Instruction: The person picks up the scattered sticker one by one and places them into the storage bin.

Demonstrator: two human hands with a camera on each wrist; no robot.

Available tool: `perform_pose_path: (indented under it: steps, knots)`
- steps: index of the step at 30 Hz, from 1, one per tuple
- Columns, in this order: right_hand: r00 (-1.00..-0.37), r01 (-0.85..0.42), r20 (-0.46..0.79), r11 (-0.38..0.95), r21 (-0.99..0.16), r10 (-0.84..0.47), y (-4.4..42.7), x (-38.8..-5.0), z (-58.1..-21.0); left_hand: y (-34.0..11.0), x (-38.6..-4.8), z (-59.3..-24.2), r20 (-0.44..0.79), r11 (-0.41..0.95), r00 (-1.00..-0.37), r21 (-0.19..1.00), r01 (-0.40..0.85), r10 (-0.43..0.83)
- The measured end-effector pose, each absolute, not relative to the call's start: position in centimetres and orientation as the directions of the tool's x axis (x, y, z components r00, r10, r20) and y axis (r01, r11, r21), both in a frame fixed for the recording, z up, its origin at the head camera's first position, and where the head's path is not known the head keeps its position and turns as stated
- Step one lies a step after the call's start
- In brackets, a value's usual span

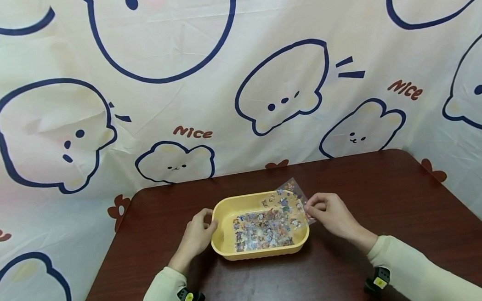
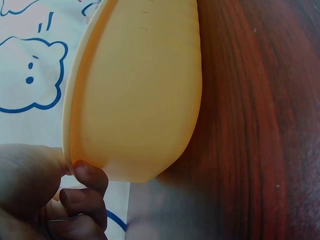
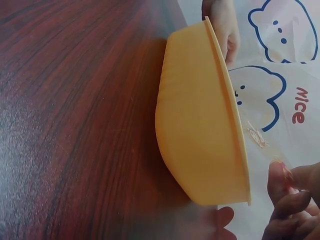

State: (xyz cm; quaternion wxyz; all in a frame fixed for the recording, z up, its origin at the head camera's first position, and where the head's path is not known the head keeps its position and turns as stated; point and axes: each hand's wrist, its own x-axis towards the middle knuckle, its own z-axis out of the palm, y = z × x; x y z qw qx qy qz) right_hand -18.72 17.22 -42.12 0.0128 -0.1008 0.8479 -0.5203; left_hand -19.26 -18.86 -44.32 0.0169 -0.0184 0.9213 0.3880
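Note:
A yellow plastic basin [image 1: 225, 243] stands on the table, several clear sheets of small cartoon stickers [image 1: 262, 232] lying in its bottom. My left hand [image 1: 197, 233] pinches the basin's left rim between thumb and index finger; the left wrist view shows the other fingers [image 2: 80, 200] curled below. With thumb and fingertips, my right hand [image 1: 333, 213] pinches the edge of one clear sticker sheet [image 1: 286, 198]. That sheet is tilted over the basin's right end, its upper corner beyond the far rim. In the right wrist view the sheet looks mostly transparent beside the rim.
The dark red-brown wooden table [image 1: 270, 289] extends around the basin on every side. Behind it hangs a pale cloth [image 1: 221, 101] printed with blue-outlined cartoon animals, reaching down to the table's back edge. Both sleeves carry black wrist straps [image 1: 377, 280].

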Motion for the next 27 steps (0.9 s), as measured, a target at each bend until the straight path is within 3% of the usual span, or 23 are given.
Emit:
perform_pose_path:
  steps: [27]
  knots:
    - [-0.989, -0.122, 0.056, 0.56, -0.819, -0.134, 15.1, -19.0, -42.5, -18.7, -19.2, -44.1, -0.057, 0.7, -0.998, 0.712, -0.055, -0.021]
